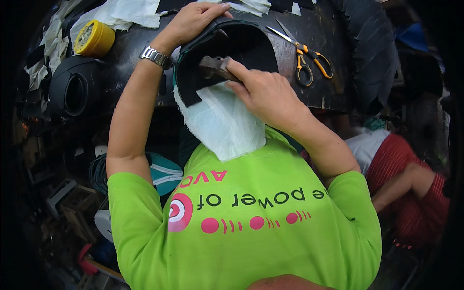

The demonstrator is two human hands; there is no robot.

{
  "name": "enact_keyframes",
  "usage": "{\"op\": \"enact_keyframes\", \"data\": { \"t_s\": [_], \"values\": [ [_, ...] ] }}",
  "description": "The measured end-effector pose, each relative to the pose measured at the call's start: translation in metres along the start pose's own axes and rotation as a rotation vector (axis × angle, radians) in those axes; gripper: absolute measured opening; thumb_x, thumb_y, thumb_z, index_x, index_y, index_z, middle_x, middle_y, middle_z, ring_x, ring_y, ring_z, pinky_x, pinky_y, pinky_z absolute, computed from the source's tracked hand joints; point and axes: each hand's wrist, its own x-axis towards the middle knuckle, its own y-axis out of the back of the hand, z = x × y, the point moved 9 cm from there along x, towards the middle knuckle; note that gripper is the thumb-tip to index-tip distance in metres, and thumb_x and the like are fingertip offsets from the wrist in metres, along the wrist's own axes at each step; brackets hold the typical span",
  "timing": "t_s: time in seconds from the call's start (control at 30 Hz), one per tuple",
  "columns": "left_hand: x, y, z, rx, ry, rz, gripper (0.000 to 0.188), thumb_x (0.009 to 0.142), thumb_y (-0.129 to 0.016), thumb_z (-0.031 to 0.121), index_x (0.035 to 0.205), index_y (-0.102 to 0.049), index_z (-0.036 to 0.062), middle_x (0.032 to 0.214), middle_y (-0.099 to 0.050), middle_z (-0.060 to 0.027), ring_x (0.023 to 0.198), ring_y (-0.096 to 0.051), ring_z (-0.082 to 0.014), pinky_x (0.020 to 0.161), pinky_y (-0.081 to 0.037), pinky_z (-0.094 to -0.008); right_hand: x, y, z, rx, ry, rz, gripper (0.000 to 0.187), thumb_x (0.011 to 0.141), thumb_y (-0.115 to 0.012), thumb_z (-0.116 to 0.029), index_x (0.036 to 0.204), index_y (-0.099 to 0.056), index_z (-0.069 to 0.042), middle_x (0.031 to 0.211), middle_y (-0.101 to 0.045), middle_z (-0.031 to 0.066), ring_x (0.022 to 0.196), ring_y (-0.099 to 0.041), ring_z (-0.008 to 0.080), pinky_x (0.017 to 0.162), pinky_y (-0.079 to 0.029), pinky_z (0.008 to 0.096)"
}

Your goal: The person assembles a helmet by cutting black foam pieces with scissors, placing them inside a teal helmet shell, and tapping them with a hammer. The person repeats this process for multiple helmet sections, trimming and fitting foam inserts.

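Holding one curved black piece (241,46) at the near edge of the dark worktop (333,29): my left hand (193,21) is clamped over its upper rim, fingers curled round the far side. My right hand (266,92) grips one worn tool (215,66), its tip laid against the inside of the black piece. One sheet of white cloth (222,121) hangs from the piece's lower edge down toward my green shirt (241,217).

Count on the top: one pair of orange-handled scissors (304,55), lying well apart to the right; one yellow tin (94,38) at far left; one black hollow shell (75,89) below it; white rags (130,12) along the back.

Room: open worktop between piece and scissors; left side crowded. Another person in a red striped shirt (411,193) sits close at my right elbow. The floor to the left is dim and cluttered.
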Motion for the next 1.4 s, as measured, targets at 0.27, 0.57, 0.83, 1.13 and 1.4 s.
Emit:
{"op": "enact_keyframes", "data": {
  "t_s": [0.27, 0.57, 0.83, 1.13, 1.4],
  "values": [
    [-0.001, 0.015, -0.021, 0.136, -0.075, 0.021, 0.040, 0.106, -0.058, 0.039, 0.112, -0.077, 0.0036, 0.102, -0.076, -0.0101, 0.094, -0.071, -0.0177, 0.089, -0.054, -0.0285, 0.030, -0.001, 0.000, -0.027, -0.076, 0.065, 0.041, 0.103, -0.059, -0.034, 0.140, -0.050, -0.020, 0.089, -0.073, 0.0206, 0.083, -0.071, 0.0434, 0.075, -0.056, 0.0532],
    [-0.015, 0.017, -0.007, 0.356, 0.086, -0.002, 0.050, 0.106, -0.051, 0.049, 0.124, -0.074, 0.0086, 0.117, -0.074, -0.0131, 0.102, -0.071, -0.0227, 0.090, -0.054, -0.0318, 0.017, 0.017, 0.033, 0.156, -0.148, 0.111, 0.037, 0.103, -0.058, -0.031, 0.136, -0.057, -0.014, 0.099, -0.074, 0.0225, 0.099, -0.069, 0.0450, 0.089, -0.053, 0.0515],
    [-0.115, 0.040, 0.055, -0.663, 0.258, 0.261, 0.044, 0.100, -0.066, 0.039, 0.128, -0.070, 0.0048, 0.114, -0.072, -0.0020, 0.094, -0.069, -0.0106, 0.084, -0.056, -0.0258, -0.068, 0.077, 0.113, 0.751, -0.281, 0.596, 0.027, 0.102, -0.067, -0.013, 0.125, -0.069, 0.000, 0.089, -0.062, -0.0046, 0.070, -0.048, 0.0014, 0.059, -0.037, 0.0193],
    [-0.283, 0.059, 0.283, 0.894, -0.274, 0.869, 0.029, 0.078, -0.082, 0.002, 0.107, -0.080, 0.0049, 0.101, -0.073, -0.0111, 0.092, -0.068, -0.0234, 0.084, -0.052, -0.0316, -0.082, 0.089, 0.160, -0.032, -0.142, 0.778, 0.026, 0.097, -0.072, -0.018, 0.119, -0.070, -0.005, 0.094, -0.070, 0.0064, 0.086, -0.068, 0.0215, 0.076, -0.052, 0.0346],
    [-0.265, 0.100, 0.086, 0.926, 0.152, 0.860, 0.022, 0.091, -0.071, 0.010, 0.112, -0.076, 0.0133, 0.102, -0.069, -0.0093, 0.095, -0.068, -0.0319, 0.082, -0.055, -0.0421, -0.068, 0.069, 0.183, -0.202, -0.223, 0.648, 0.030, 0.095, -0.071, -0.022, 0.122, -0.070, -0.010, 0.106, -0.070, 0.0102, 0.096, -0.068, 0.0309, 0.083, -0.052, 0.0388]
  ]
}}
